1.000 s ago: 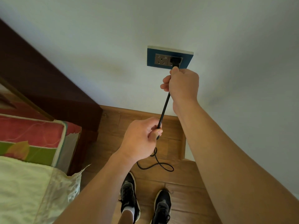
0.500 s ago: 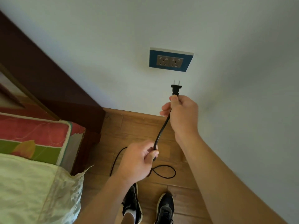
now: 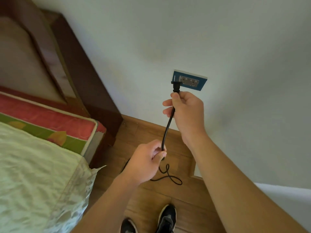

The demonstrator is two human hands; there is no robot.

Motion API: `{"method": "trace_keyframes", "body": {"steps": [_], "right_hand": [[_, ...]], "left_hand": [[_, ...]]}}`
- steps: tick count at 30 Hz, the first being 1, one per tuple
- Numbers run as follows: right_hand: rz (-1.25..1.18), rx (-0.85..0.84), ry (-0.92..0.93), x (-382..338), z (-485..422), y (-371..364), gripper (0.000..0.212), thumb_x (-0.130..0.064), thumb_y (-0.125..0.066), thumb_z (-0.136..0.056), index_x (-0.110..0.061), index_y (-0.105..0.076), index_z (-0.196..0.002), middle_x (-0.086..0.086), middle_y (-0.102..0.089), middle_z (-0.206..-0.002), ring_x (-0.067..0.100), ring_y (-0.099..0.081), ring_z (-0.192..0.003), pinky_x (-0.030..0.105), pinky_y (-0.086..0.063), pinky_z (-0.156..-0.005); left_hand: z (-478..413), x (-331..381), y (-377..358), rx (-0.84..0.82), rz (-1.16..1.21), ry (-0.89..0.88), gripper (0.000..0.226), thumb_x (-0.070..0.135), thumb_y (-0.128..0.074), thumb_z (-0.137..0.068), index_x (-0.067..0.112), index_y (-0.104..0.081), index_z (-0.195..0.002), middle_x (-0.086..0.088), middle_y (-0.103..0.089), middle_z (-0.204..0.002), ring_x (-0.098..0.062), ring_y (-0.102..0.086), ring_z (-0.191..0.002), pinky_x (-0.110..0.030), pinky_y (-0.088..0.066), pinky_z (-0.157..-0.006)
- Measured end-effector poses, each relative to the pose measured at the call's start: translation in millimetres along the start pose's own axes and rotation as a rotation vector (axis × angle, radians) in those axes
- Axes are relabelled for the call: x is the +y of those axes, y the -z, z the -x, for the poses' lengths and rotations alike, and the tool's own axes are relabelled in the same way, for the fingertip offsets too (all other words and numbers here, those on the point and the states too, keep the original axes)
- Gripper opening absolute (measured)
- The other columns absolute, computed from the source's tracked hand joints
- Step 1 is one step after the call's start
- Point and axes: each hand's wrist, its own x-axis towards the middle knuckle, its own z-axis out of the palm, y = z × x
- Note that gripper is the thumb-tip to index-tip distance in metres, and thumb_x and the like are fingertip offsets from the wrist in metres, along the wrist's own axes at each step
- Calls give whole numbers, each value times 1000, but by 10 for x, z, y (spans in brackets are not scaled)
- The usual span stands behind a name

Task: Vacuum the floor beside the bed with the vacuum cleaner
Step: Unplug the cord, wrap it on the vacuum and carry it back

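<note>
My right hand [image 3: 186, 108] grips a black power cord [image 3: 166, 130] just below its plug [image 3: 176, 86]. The plug is out of the wall and overlaps the left edge of a blue wall socket [image 3: 191, 80] in the head view. Lower down, my left hand [image 3: 145, 161] pinches the same cord between thumb and fingers. The slack of the cord lies looped on the wooden floor [image 3: 151, 195] below my hands. The vacuum cleaner itself is out of view.
A bed [image 3: 33, 165] with a pale cover and a red and green mattress fills the left side, with a dark wooden headboard [image 3: 79, 71] against the white wall. My two black shoes [image 3: 165, 219] stand on the floor strip between bed and wall.
The plug was in the socket a second ago and my right hand pulled it out and down. It is now raised again next to the socket. The view has shifted left.
</note>
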Motion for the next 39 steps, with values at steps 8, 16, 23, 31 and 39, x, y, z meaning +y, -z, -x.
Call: {"method": "trace_keyframes", "body": {"steps": [8, 16, 23, 31, 39], "right_hand": [[-4, -64, 116, -390, 381, -322, 12, -20, -54, -104, -19, -66, -104, -2, -74, -80, 8, -68, -60, 29, -61, -67], [32, -144, 174, -726, 968, -766, 14, -22, -53, -105, -19, -66, -105, -2, -75, -81, 8, -69, -62, 25, -61, -67], [64, -226, 218, -1207, 1456, -1082, 18, -22, -53, -105, -15, -68, -110, -2, -74, -77, 9, -69, -61, 26, -62, -67], [79, -418, 285, -1711, 2145, -1516, 15, -20, -53, -105, -15, -66, -110, 1, -73, -80, 7, -67, -60, 28, -62, -70], [140, -685, 303, -2016, 2691, -1944, 14, -17, -54, -103, -21, -64, -94, 4, -73, -80, 18, -70, -65, 38, -62, -73]], "left_hand": [[381, 47, 412, 102, 7, -28, 21, 22, -59, -102, 41, -54, -93, 9, -73, -90, 0, -71, -89, -33, -60, -86], [991, 3, 828, 191, 0, -30, 13, 22, -60, -101, 33, -59, -94, 6, -74, -85, -4, -71, -83, -36, -59, -83], [1494, 115, 1291, 281, 4, -50, 12, 19, -61, -100, 29, -61, -93, 5, -73, -87, -5, -70, -83, -34, -58, -83], [2224, 204, 1745, 425, 59, 43, 16, 18, -65, -97, 31, -65, -90, 8, -72, -87, -6, -68, -85, -26, -54, -85], [2879, 232, 2001, 607, 153, 234, 19, 14, -72, -92, 30, -69, -82, 11, -73, -79, -2, -69, -78, -16, -50, -77]]}}
